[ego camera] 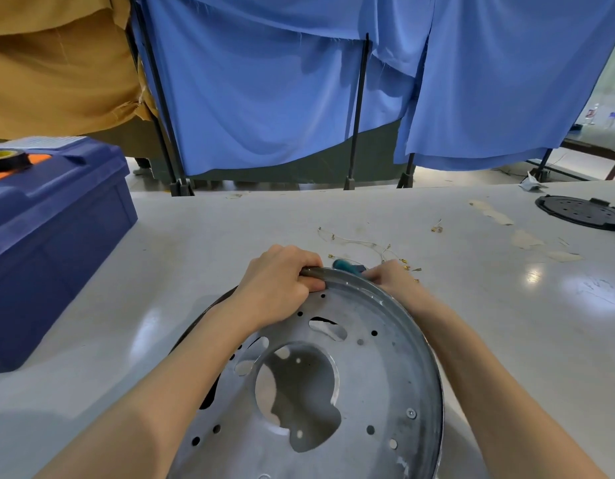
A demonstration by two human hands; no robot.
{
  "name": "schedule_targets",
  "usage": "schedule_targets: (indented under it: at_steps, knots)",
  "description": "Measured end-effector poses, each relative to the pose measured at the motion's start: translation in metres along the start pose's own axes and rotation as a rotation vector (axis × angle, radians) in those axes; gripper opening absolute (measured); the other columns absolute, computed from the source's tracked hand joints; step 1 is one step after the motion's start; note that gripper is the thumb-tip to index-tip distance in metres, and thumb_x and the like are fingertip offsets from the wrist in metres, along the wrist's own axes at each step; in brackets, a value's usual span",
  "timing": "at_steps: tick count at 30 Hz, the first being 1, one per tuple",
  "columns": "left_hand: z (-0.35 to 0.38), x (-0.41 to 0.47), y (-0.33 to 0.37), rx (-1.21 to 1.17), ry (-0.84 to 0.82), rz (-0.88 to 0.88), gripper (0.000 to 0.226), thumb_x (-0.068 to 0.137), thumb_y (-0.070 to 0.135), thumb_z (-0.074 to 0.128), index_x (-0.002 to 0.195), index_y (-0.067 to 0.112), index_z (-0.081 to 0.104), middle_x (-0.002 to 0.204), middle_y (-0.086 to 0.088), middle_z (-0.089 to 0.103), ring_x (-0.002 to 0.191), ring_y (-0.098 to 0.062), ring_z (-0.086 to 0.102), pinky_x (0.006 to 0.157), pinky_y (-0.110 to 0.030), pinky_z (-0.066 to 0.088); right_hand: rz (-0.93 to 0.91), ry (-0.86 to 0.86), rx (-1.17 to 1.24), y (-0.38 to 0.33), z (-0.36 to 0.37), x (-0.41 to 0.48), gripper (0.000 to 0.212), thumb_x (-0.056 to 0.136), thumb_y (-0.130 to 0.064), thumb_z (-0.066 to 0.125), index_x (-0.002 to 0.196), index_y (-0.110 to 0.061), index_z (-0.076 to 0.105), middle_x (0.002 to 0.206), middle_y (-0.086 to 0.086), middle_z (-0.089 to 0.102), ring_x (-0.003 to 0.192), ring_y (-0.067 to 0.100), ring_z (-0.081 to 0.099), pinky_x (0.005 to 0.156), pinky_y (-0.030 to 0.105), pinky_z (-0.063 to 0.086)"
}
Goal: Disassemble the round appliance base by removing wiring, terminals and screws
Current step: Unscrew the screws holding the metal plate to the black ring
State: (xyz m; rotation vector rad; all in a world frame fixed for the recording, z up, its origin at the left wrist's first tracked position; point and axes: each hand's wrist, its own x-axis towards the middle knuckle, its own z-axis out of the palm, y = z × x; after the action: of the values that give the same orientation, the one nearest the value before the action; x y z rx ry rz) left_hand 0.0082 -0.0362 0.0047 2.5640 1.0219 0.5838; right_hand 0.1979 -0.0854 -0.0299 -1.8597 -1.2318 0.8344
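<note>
Left hand (282, 283) closed over the far rim of the base (378, 375), fingers curled over the edge, thumb on the near face. Right hand (392, 276) at the same rim, just beside the left, fingers curled round a teal-handled tool (347, 265) that pokes out toward the left hand; its tip is hidden. Base is a round metal disc, tilted up off the bench (195, 236) with its far edge raised and its inner face toward the camera: large irregular cutout in the middle, many small holes around it. One screw (410, 413) seated near the right rim. On the bench just beyond the hands, loose thin wires (368, 243) with brass terminals; one more terminal (436, 229) lies apart to the right. Black round cover (580, 212) at the far right edge. Blue crate (54, 236) at left, tape roll (7, 159) on its lid. Blue curtain (282, 81) behind.
</note>
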Motion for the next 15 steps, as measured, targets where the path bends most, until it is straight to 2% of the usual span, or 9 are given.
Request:
schedule_targets:
  at_steps: [2,3,6,9,12,15]
  knots:
    - [0.003,0.001,0.001,0.028,-0.029,0.003,0.037,0.087,0.018,0.062,0.059,0.035,0.046,0.062,0.013,0.052,0.07,-0.015,0.049,0.06,-0.028,0.037,-0.042,0.099,0.038,0.007,-0.023,-0.007,0.009,0.083,-0.001,0.07,0.074,-0.003,0.072,0.048,-0.012,0.06,0.04,0.004,0.039,0.041,0.015,0.03]
    - [0.005,0.002,0.002,0.04,-0.043,0.006,0.036,0.087,0.018,0.062,0.059,0.035,0.046,0.061,0.014,0.051,0.069,-0.015,0.048,0.058,-0.027,0.036,-0.044,0.169,0.07,0.014,-0.035,-0.008,0.011,0.081,-0.001,0.071,0.071,-0.005,0.071,0.05,-0.006,0.065,0.037,0.005,0.037,0.037,0.015,0.027]
    - [0.01,0.005,0.002,0.087,-0.085,0.016,0.038,0.088,0.019,0.062,0.058,0.034,0.043,0.062,0.011,0.051,0.066,-0.015,0.047,0.054,-0.026,0.031,0.008,0.29,0.034,0.031,-0.057,-0.007,0.009,0.079,0.001,0.07,0.071,-0.003,0.069,0.055,0.006,0.068,0.03,0.002,0.035,0.032,0.012,0.023]
    - [0.015,0.007,0.002,0.118,-0.145,0.01,0.036,0.089,0.02,0.061,0.06,0.033,0.044,0.064,0.009,0.053,0.065,-0.013,0.049,0.054,-0.026,0.032,0.08,0.282,-0.08,0.044,-0.057,-0.004,0.001,0.078,0.003,0.07,0.078,0.004,0.07,0.051,0.005,0.062,0.028,0.002,0.036,0.032,0.01,0.023]
    - [0.018,0.008,0.002,0.135,-0.187,-0.003,0.039,0.089,0.02,0.061,0.058,0.034,0.043,0.064,0.008,0.052,0.062,-0.01,0.047,0.053,-0.026,0.031,0.124,0.247,-0.136,0.047,-0.052,-0.001,0.007,0.072,0.004,0.07,0.079,0.007,0.07,0.053,0.006,0.05,0.039,0.013,0.034,0.041,0.02,0.024]
    - [0.018,0.009,0.002,0.135,-0.192,-0.011,0.039,0.09,0.021,0.061,0.058,0.035,0.042,0.063,0.009,0.051,0.063,-0.01,0.047,0.053,-0.025,0.03,0.141,0.25,-0.175,0.045,-0.051,0.0,0.008,0.071,0.002,0.071,0.075,0.008,0.07,0.051,0.004,0.043,0.044,0.016,0.03,0.045,0.021,0.024]
